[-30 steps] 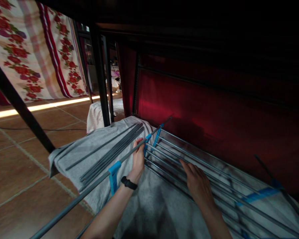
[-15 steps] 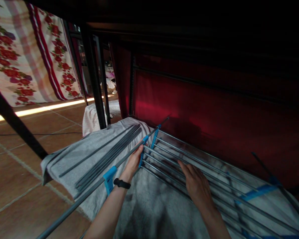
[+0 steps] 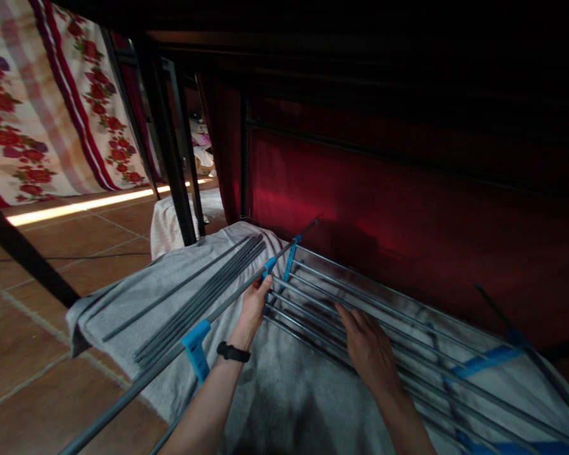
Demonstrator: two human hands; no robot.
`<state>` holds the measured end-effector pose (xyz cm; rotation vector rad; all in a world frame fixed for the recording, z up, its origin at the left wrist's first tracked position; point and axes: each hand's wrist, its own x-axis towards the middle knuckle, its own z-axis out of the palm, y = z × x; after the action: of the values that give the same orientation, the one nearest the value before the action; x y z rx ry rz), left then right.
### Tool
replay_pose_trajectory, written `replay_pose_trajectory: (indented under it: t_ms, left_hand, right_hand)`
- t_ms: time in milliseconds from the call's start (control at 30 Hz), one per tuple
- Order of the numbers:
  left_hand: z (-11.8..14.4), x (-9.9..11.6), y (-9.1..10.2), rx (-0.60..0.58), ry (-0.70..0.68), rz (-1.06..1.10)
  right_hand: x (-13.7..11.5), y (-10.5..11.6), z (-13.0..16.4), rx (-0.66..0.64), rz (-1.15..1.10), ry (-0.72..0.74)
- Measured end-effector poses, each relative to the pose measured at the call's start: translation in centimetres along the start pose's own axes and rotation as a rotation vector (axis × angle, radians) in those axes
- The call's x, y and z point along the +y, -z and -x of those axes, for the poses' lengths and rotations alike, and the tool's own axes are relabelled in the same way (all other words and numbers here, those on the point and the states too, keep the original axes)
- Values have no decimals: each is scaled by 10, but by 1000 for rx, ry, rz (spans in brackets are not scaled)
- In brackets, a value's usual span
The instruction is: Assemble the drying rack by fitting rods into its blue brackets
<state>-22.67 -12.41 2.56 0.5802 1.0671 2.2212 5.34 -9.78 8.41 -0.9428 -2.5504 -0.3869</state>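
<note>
A rack of grey metal rods (image 3: 332,296) with blue plastic brackets lies across a grey blanket (image 3: 284,379). My left hand (image 3: 253,306), with a black band on its wrist, is closed around a blue bracket (image 3: 269,265) where a long grey pole (image 3: 237,294) meets the rods. Part of that bracket is hidden by the fingers. Nearer to me, another blue bracket (image 3: 196,344) hangs from the same pole. My right hand (image 3: 367,341) lies palm down over the rods, fingers stretched out; whether they touch cannot be seen.
Several loose grey rods (image 3: 201,297) lie on the blanket, left of the pole. Black metal posts (image 3: 168,139) and a low dark beam (image 3: 313,47) frame the space. Red cloth (image 3: 384,202) hangs behind. A tiled floor (image 3: 23,335) and flowered curtain (image 3: 71,95) are at left.
The view has shifted slightly to the right. The pole's near bracket has moved a little left and down, away from my left wrist. Both hands keep nearly the same places on the rack.
</note>
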Motion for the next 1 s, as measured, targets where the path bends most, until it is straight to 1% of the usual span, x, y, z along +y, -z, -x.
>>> replay_pose_trajectory:
  t_ms: [133,333,467,533,633,700,833,1000]
  left_hand:
    - [2,1,3,-40,1,-32]
    - [7,10,2,-96,1,17]
    - [6,10,4,-115,0,-23]
    - [5,7,4,-108,-54,-88]
    - [4,3,1,-72,-199,-190]
    - [4,0,-3,-44,-249,-218]
    - [4,-2,-11,6,-255,-210]
    - [5,1,-14,16,-239,-201]
  right_hand:
    - [2,-1,1,1,-4,6]
    - [5,-6,3,41,-1,15]
    - [6,-7,3,41,-1,30]
    - [6,-6,2,41,-3,30]
    - [5,-4,2,38,-4,29]
    - [5,-2,1,32,-8,30]
    - [4,-1,1,37,-7,30]
    - [4,-2,0,69,-5,29]
